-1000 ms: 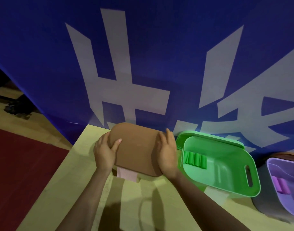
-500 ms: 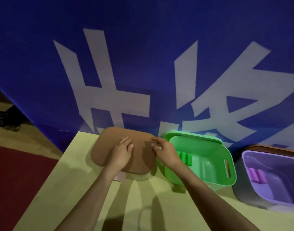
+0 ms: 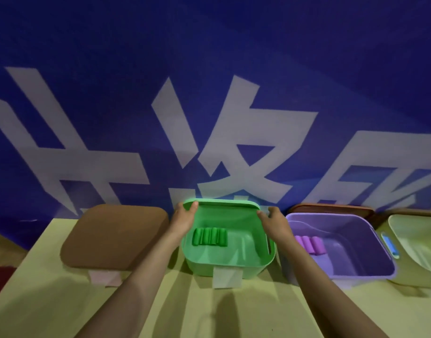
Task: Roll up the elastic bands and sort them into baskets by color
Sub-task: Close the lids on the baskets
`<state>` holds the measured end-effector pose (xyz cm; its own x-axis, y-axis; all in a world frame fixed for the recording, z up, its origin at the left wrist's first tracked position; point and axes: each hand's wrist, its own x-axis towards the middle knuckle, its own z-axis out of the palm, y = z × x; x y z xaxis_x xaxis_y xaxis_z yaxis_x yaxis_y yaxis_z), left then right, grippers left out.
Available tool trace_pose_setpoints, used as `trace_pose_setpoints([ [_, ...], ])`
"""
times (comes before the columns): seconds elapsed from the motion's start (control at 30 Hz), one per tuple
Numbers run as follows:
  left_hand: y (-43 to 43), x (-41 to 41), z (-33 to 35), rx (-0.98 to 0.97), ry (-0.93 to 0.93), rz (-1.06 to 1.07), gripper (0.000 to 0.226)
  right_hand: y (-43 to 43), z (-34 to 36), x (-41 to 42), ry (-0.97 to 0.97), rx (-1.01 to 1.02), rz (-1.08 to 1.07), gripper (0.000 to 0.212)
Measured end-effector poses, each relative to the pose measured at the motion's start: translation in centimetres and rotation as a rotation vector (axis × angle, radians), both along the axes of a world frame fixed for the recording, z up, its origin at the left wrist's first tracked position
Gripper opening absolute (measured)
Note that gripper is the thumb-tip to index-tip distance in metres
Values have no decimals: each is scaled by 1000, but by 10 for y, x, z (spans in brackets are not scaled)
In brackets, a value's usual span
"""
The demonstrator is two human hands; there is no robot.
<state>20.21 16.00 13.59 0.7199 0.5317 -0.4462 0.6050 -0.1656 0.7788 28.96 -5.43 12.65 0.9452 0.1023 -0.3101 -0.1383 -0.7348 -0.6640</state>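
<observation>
At the middle of the tabletop (image 3: 51, 301), in the head view, the green basket (image 3: 234, 263) is standing open, and both hands are reaching to its far edge. The left hand (image 3: 185, 217) is holding the far left corner of the rim, with its fingers curling over the edge. The right hand (image 3: 273, 220) is lying at the far right corner, and its fingertips are touching the rim; I cannot tell if it is really gripping or only touching. The hands are staying apart, one on each side of the basket.

Inside the green basket, the green rolled bands (image 3: 210, 237) are lying side by side on the bottom, near the left wall. A white label (image 3: 227, 276) is hanging on the front wall of this basket.

Just beside it on the right, the purple basket (image 3: 370, 264) is holding the purple rolled bands (image 3: 310, 243) near its left wall. Further right, a pale yellow basket (image 3: 414, 240) is showing only partly. On the left, a brown lid (image 3: 116, 236) is lying flat, with a pink label (image 3: 104, 276) under its front edge. Another brown lid (image 3: 331, 207) is showing behind the purple basket. A blue banner (image 3: 209, 57) with big white characters is filling the background.
</observation>
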Motion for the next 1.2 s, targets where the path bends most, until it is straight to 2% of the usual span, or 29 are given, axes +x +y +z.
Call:
trace_pose_setpoints([
  [0.07,3,9,-10,-157,-10,108,68,-1,-3,12,85,-8,31,53],
  [0.17,20,26,-50,-371,-54,286,72,1,-11,29,146,-26,95,37],
  [0.23,13,25,-36,-452,-69,362,50,3,-17,38,179,-28,139,45],
  [0.3,8,26,-28,-449,-74,371,37,3,-20,43,211,-10,158,56],
  [0.47,8,29,-31,-446,-97,431,34,4,-19,45,253,16,136,69],
  [0.7,1,24,-20,-416,-108,357,36,-3,-16,40,152,44,76,66],
  [0.8,2,22,-13,-384,-142,316,49,-7,-2,37,126,74,53,69],
  [0.97,-5,15,15,-396,-190,216,49,-11,24,31,-7,117,64,60],
  [1.2,-4,9,24,-366,-275,233,54,-15,46,18,-45,228,-16,65],
])
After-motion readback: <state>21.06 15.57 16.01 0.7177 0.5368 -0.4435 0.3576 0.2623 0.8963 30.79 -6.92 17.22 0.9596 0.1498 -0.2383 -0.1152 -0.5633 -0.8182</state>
